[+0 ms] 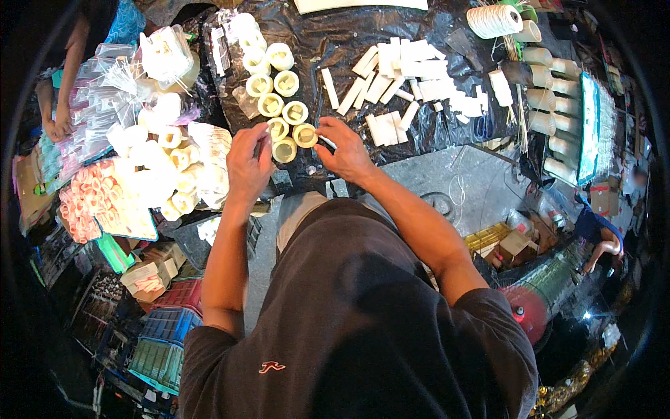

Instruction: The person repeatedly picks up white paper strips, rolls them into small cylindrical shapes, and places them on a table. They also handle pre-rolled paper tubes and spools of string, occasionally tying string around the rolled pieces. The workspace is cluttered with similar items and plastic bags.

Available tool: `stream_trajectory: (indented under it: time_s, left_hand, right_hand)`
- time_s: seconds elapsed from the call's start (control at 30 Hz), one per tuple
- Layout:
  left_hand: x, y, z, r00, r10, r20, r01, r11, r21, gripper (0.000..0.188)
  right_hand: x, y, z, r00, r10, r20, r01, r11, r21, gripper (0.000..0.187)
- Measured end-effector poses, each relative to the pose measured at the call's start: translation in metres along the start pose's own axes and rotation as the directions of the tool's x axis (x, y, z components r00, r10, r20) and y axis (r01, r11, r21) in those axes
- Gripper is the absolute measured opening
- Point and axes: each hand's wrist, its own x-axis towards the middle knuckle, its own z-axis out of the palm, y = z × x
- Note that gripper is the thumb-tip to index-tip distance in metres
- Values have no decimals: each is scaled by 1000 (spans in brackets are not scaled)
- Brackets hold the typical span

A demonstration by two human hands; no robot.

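Two staggered rows of pale cream cylindrical cups (271,105) run away from me on black plastic sheeting (307,31). Beside the near end of the rows, my left hand (249,164) has its fingers curled and its thumb close to them; whatever lies between is hidden. My right hand (347,152) reaches in from the other side, thumb and forefinger bent together at the rim of a near cup (305,135). A small pale sliver shows between those fingers, too small to name. Another near cup (284,150) stands between the hands.
White strips and blocks (412,70) lie piled right of the cups. A spool of cream thread (493,21) is at the far right. Crowded at left are bright pale cylinders (171,137) and pinkish pieces (94,195). Another person's hand (61,122) is at the far left.
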Motion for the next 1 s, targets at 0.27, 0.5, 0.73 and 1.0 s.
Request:
stream_trajectory:
  time_s: [0.27, 0.5, 0.73, 1.0]
  left_hand:
    - [-53, 10, 11, 996, 0, -87, 20, 973, 230, 16]
    - [-73, 24, 65, 1000, -15, 0, 14, 951, 310, 20]
    - [-69, 32, 84, 935, -328, -137, 345, 931, 121, 33]
    - [-97, 23, 114, 795, -604, -54, 599, 796, -87, 43]
  right_hand:
    - [-8, 8, -9, 996, -78, -47, 75, 995, -60, 20]
    - [37, -7, -7, 942, -326, 81, 335, 930, -151, 13]
    - [54, -7, -7, 925, -262, 274, 334, 906, -260, 12]
    - [56, -29, -11, 887, -147, 438, 288, 916, -278, 45]
